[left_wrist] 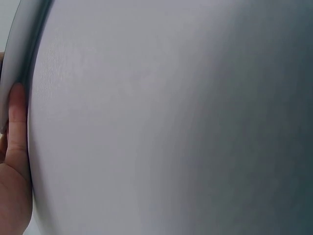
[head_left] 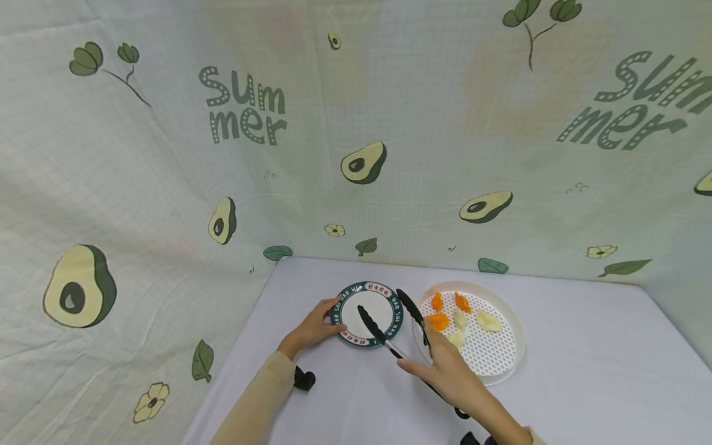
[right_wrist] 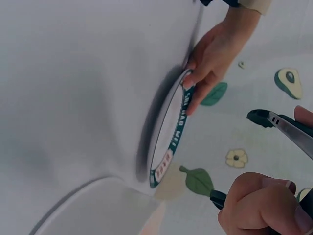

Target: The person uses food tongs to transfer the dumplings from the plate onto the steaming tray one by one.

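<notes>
My left hand (head_left: 313, 327) grips the left rim of a round white plate (head_left: 364, 306) with a dark green lettered border; the thumb lies over the rim. In the right wrist view this plate (right_wrist: 166, 129) appears edge-on beside the left hand (right_wrist: 215, 58). My right hand (head_left: 453, 374) holds black-tipped metal tongs (head_left: 371, 324). Their arms are spread apart, one tip over the plate and the other near its right side, with nothing between them. The left wrist view catches only the left hand (left_wrist: 17, 142) at the plate's edge (left_wrist: 19, 49).
Right of the plate stands a round white tray (head_left: 516, 321) with a perforated insert. Several orange pieces (head_left: 437, 322) and pale yellow pieces (head_left: 489, 321) lie on it. A black object (head_left: 304, 379) shows by the left wrist. Behind the white table hangs an avocado-print cloth (head_left: 411, 204).
</notes>
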`<action>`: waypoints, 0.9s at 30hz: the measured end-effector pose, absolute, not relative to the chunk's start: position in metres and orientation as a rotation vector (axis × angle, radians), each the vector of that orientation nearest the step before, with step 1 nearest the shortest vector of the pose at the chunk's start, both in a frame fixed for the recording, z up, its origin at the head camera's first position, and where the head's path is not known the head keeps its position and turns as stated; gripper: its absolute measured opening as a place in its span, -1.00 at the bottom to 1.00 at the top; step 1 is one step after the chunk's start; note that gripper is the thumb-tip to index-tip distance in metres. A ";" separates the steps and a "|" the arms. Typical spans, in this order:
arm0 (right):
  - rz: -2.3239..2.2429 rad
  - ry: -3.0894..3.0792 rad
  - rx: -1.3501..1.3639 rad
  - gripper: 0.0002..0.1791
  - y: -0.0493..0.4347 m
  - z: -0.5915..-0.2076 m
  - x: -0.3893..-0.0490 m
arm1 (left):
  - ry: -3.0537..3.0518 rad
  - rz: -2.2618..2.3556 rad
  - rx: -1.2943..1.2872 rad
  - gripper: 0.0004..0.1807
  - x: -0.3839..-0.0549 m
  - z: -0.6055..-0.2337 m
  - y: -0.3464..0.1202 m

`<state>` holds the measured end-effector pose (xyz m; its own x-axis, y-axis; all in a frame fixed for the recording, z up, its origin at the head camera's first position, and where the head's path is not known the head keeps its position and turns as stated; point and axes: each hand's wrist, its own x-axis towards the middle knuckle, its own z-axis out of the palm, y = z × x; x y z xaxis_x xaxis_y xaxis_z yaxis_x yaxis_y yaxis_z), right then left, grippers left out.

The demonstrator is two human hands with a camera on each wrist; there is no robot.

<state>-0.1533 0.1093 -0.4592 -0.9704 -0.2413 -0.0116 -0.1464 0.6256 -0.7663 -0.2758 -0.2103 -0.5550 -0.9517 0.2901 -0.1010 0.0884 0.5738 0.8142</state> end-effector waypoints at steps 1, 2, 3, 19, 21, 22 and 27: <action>-1.275 2.726 -0.321 0.29 0.106 -0.460 -0.154 | 2.583 1.316 0.318 -0.07 -0.277 -0.556 -0.211; -1.277 2.726 -0.314 0.29 0.102 -0.462 -0.155 | 2.584 1.321 0.324 -0.08 -0.277 -0.556 -0.211; -1.288 2.719 -0.307 0.29 0.099 -0.463 -0.156 | 2.585 1.327 0.329 -0.08 -0.278 -0.557 -0.211; -1.359 2.712 -0.226 0.26 0.051 -0.499 -0.170 | 2.590 1.340 0.337 -0.08 -0.275 -0.557 -0.210; -1.361 2.722 -0.223 0.24 0.048 -0.503 -0.173 | 2.588 1.341 0.339 -0.09 -0.276 -0.557 -0.211; -1.359 2.727 -0.220 0.24 0.047 -0.505 -0.174 | 2.587 1.342 0.338 -0.09 -0.276 -0.557 -0.211; -1.316 2.758 -0.221 0.18 0.044 -0.514 -0.180 | 2.588 1.334 0.347 -0.10 -0.278 -0.559 -0.211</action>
<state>-0.1802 0.0438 -0.5143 -0.9865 -0.1635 -0.0083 -0.0964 0.6211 -0.7778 -0.2780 -0.2115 -0.5585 -0.9505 0.3011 -0.0773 0.1117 0.5628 0.8191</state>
